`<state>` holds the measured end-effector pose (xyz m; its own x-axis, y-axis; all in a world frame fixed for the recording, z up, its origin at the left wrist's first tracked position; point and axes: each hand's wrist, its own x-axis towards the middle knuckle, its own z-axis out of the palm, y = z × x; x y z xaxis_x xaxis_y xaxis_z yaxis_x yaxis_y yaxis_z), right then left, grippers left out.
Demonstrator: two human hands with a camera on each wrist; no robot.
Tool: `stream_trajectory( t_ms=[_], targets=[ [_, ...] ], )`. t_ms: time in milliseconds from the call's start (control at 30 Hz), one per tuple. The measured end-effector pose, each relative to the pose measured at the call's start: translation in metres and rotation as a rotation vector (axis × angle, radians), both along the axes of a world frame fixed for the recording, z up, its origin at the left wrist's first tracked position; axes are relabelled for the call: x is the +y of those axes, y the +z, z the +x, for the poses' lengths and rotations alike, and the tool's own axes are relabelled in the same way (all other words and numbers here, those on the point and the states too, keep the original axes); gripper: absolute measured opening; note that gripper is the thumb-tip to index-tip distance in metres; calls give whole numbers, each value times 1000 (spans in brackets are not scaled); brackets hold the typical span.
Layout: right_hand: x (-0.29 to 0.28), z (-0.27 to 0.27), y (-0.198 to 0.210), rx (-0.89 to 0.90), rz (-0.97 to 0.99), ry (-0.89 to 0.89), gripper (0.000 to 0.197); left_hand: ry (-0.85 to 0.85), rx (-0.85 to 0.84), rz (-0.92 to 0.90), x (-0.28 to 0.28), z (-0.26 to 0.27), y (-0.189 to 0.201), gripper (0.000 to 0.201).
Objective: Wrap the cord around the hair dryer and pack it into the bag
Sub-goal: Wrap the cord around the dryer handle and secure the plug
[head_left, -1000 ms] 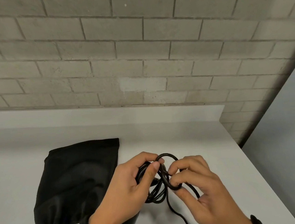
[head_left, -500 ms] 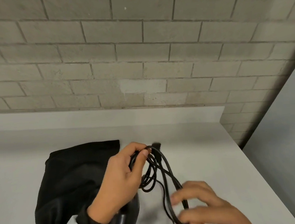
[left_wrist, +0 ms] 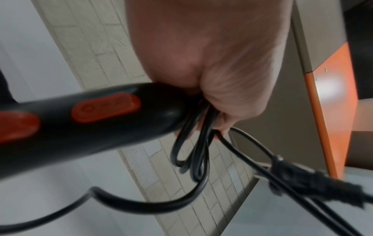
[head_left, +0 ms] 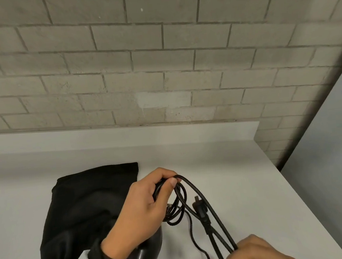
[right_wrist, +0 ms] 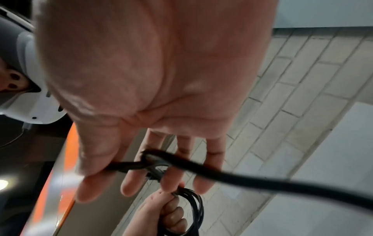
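Note:
My left hand grips the end of the black hair dryer handle, its thumb pressing several loops of black cord against it. In the left wrist view the handle shows an orange switch, and the cord loops hang below my fingers. A long doubled strand runs down to my right hand, which holds it at the bottom right edge. The plug lies along this strand between the hands. The black bag lies flat on the table to the left, behind my left hand.
The white table ends at a right edge near my right hand, with a drop beyond it. A grey brick wall stands behind a raised white ledge at the back.
My right hand has pulled a long loop of cord down and to the right, away from the left hand. The plug now shows on the stretched strand. The left hand keeps its grip.

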<state>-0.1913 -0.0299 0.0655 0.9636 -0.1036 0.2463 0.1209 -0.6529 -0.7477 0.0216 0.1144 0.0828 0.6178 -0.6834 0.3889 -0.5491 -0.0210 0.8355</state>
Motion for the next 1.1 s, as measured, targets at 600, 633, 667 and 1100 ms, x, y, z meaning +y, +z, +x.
stream_trajectory(
  t_ms=[600,633,667,1100],
  targets=[
    [-63,-12,-31,-171,-34,-200,48,39,131,-151,24,26,-9,25],
    [-69,-15,-38,-178,27,-268,52,49,150,-170,27,28,-11,29],
    [-74,-17,-42,-167,73,-311,56,55,163,-184,30,30,-12,30],
    [10,78,-27,-75,76,-255,51,-8,196,-220,27,24,-21,47]
  ],
)
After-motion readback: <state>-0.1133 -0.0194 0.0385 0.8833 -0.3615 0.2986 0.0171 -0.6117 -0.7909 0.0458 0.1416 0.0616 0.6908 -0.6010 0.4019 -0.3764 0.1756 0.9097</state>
